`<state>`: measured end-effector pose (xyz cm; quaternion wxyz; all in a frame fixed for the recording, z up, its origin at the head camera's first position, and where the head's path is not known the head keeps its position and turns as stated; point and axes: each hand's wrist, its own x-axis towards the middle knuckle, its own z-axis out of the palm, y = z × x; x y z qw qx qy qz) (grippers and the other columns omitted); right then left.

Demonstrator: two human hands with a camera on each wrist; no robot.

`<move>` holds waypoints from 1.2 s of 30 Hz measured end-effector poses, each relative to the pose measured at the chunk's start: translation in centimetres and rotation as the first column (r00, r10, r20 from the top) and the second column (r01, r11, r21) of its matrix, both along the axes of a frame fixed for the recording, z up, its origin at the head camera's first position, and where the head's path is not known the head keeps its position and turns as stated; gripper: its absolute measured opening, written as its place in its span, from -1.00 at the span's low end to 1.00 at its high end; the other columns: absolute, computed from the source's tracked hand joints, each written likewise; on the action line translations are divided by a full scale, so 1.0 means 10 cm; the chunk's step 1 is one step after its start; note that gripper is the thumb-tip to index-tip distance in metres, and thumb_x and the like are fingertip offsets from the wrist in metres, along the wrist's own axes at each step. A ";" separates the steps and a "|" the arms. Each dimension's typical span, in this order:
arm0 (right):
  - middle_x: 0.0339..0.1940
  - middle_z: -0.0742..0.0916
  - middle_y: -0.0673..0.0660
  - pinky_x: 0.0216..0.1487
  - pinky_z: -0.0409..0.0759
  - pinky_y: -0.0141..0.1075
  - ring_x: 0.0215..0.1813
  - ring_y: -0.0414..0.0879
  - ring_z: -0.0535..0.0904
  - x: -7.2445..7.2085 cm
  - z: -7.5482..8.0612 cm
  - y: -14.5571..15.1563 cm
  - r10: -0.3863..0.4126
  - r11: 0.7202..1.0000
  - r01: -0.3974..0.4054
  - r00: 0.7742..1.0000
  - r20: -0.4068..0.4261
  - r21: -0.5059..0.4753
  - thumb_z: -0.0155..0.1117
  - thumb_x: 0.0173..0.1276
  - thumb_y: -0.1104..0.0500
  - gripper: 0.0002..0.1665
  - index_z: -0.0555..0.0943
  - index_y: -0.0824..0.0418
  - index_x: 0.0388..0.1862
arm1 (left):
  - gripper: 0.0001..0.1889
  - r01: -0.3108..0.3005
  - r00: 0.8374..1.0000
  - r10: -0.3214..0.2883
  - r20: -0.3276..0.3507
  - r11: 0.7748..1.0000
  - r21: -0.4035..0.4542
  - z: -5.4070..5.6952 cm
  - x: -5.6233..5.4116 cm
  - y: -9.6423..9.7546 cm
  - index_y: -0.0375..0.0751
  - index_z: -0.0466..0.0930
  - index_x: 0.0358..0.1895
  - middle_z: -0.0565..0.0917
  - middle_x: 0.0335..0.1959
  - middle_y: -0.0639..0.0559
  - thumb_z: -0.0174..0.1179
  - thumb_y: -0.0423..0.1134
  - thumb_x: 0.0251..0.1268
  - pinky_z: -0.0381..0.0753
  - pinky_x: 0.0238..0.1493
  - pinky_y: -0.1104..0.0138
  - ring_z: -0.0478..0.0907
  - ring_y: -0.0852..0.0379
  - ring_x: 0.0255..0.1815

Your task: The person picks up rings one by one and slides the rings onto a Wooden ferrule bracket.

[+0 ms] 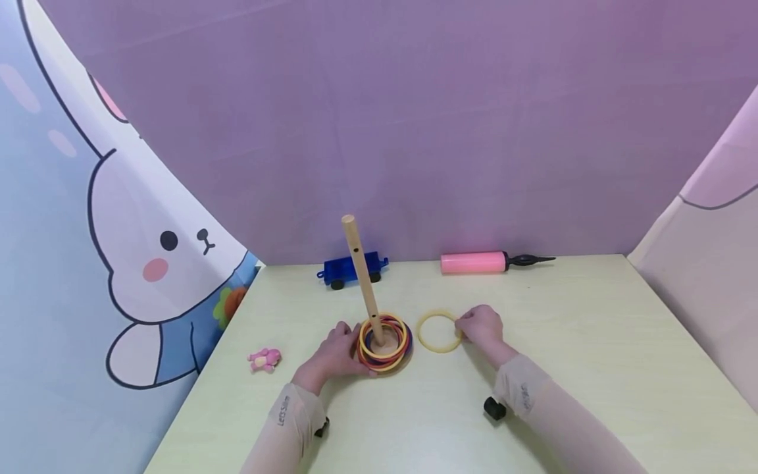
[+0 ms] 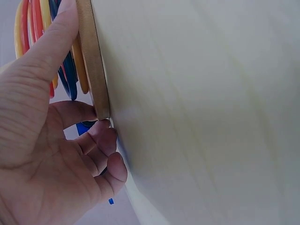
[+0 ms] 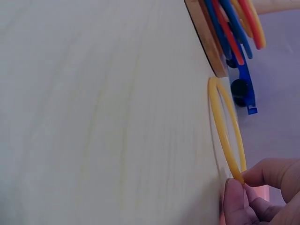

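Note:
A wooden post (image 1: 364,280) stands tilted on a round wooden base (image 2: 96,70), with several yellow, red and blue rings (image 1: 406,345) stacked loosely around its foot. My left hand (image 1: 336,352) grips the base from its left side, thumb at the near side and fingers around the far side, as the left wrist view shows. Right of the stand, my right hand (image 1: 482,326) pinches a single yellow ring (image 3: 220,124) by its right edge, between thumb and fingertips. That ring lies nearly flat, on or just above the table, apart from the stand.
Behind the post is a blue toy wagon (image 1: 340,270) with black wheels. A pink hand pump (image 1: 474,263) with a black nozzle lies along the back edge. At the left lies a small pink toy figure (image 1: 264,360). A purple cloth (image 1: 414,131) hangs behind the table (image 1: 592,342).

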<state>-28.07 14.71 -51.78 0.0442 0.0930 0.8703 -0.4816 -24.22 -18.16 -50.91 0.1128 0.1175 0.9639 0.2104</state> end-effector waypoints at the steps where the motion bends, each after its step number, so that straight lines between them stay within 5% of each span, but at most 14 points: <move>1: -0.55 0.70 0.15 -0.47 0.59 -0.31 -0.56 -0.12 0.60 0.01 0.00 0.02 0.002 1.000 -0.002 1.000 -0.002 -0.009 0.32 0.11 0.30 -0.82 0.70 0.39 -0.31 | 0.22 0.004 1.000 -0.004 -0.001 1.000 -0.001 0.00 0.00 0.00 -0.16 0.15 0.51 0.32 -0.05 -0.04 0.53 0.29 -0.29 0.41 -0.04 0.11 0.29 0.02 -0.07; 13: -0.54 0.71 0.17 -0.42 0.64 -0.27 -0.54 -0.14 0.61 0.29 0.13 0.10 0.007 0.980 -0.012 1.000 -0.028 -0.200 0.28 0.19 0.34 -0.81 0.68 0.47 -0.27 | 0.21 0.011 1.000 -0.011 -0.017 1.000 0.008 -0.01 0.01 -0.02 -0.21 0.17 0.50 0.31 -0.08 -0.05 0.54 0.27 -0.28 0.39 -0.09 0.14 0.28 0.02 -0.10; 22: -0.30 0.71 0.39 -0.37 0.66 -0.24 -0.50 -0.11 0.62 0.51 0.34 0.12 0.064 0.940 -0.070 0.998 -0.029 -0.334 0.29 0.29 0.34 -0.79 0.64 0.51 -0.18 | 0.21 0.010 1.000 -0.010 -0.024 1.000 0.009 0.00 0.01 -0.02 -0.24 0.17 0.49 0.32 -0.08 -0.06 0.55 0.25 -0.28 0.39 -0.08 0.13 0.28 0.02 -0.10; 36: -0.45 0.70 0.16 -0.35 0.66 -0.24 -0.48 -0.09 0.61 0.76 0.79 -0.03 0.186 0.875 -0.208 0.978 -0.092 -0.437 0.31 0.30 0.31 -0.76 0.62 0.51 -0.16 | 0.23 0.014 1.000 -0.014 -0.019 1.000 0.006 -0.02 0.00 -0.01 -0.20 0.15 0.51 0.31 -0.08 -0.04 0.54 0.29 -0.30 0.39 -0.08 0.14 0.28 0.03 -0.10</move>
